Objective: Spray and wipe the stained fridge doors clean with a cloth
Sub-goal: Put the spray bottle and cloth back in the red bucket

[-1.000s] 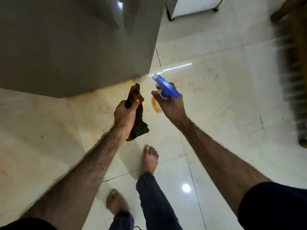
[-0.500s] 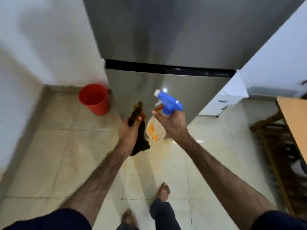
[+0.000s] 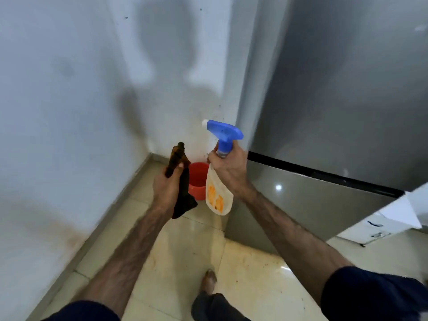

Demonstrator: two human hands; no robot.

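Left hand (image 3: 167, 188) grips a dark cloth (image 3: 183, 195); right hand (image 3: 228, 169) holds the spray bottle (image 3: 218, 193) by its neck, blue trigger head up. Fridge doors (image 3: 335, 112) stand right. Red bucket (image 3: 196, 179) at the floor's wall corner; contents not discernible

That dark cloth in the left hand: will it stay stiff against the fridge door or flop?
Probably floppy: the cloth hangs limp below the left hand. The end above the fist stands up only because it is bunched, so it likely needs folding into a pad. It looks light.
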